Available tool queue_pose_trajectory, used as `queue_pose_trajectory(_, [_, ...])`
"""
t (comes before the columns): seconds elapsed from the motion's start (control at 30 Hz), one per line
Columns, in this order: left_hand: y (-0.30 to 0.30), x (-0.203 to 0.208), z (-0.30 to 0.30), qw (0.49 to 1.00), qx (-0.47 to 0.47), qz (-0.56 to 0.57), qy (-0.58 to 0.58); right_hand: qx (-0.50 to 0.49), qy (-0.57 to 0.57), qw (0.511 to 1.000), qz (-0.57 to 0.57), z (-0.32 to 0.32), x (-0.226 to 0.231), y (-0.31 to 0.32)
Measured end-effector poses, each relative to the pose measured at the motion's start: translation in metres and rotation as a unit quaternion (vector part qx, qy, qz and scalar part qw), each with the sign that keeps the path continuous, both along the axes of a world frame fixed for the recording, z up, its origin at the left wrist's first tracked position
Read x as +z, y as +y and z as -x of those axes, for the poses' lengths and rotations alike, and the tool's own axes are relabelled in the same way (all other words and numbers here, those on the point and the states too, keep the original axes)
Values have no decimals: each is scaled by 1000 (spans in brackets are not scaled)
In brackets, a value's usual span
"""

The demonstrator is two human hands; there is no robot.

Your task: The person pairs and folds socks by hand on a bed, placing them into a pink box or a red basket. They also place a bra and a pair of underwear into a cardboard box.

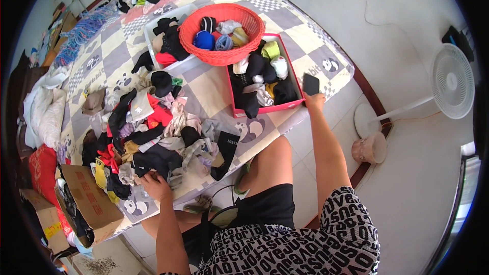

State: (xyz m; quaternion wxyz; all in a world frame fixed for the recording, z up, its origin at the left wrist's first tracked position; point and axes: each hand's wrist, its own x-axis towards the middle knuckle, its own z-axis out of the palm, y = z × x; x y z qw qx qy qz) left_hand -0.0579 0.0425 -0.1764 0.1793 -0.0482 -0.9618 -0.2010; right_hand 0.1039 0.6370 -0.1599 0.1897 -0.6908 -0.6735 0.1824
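Observation:
My right hand [316, 101] grips a dark smartphone [310, 85] at the bed's right edge, beside a red box [267, 109] full of rolled socks. My left hand [157, 187] rests at the near edge of a big loose heap of socks [168, 117], fingers apart and touching the cloth by a black piece [158, 160]. Some fingertips sink among the fabric and are partly hidden. A black sock with a card label [224, 155] lies at the heap's right side. Behind the red box, a red woven basket [188, 48] holds several balled socks.
A white bin [193, 64] with dark clothing stands partly under the basket. An open cardboard box [94, 198] sits at the bed's near left corner. On the right, a white standing fan [451, 81] and a small patterned pail [369, 148] stand on the floor.

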Motion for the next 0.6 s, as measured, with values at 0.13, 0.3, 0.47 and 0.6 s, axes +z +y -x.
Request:
queue_pose_trajectory(0.13, [-2, -2, -1, 1000, 1, 10, 17, 52, 37, 998, -14, -5, -18, -7])
queue_pose_trajectory(0.3, [0, -7, 0, 999, -12, 8, 30, 139, 165, 977, -3, -43, -27, 10])
queue_pose_trajectory(0.47, [-6, -12, 0, 999, 3, 35, 32, 212, 205, 946, -133, -54, -19, -5])
queue_pose_trajectory(0.6, [-5, -15, 2, 999, 3, 38, 35, 275, 152, 938, -145, -64, -28, -9])
